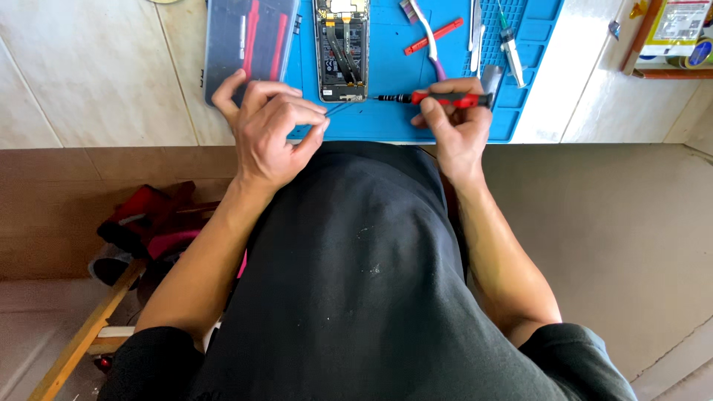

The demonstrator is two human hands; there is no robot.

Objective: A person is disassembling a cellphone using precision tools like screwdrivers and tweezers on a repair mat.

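Screwdriver (438,98) pinched level in right hand (459,126) fingers (431,111), tip toward opened phone (342,48); left hand (271,130) fingers curled together, grasp unclear, just beside phone's lower edge.

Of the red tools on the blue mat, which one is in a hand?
The red-handled screwdriver, gripped by the right hand beside the opened phone. The small red pry stick lies untouched farther back on the blue mat.
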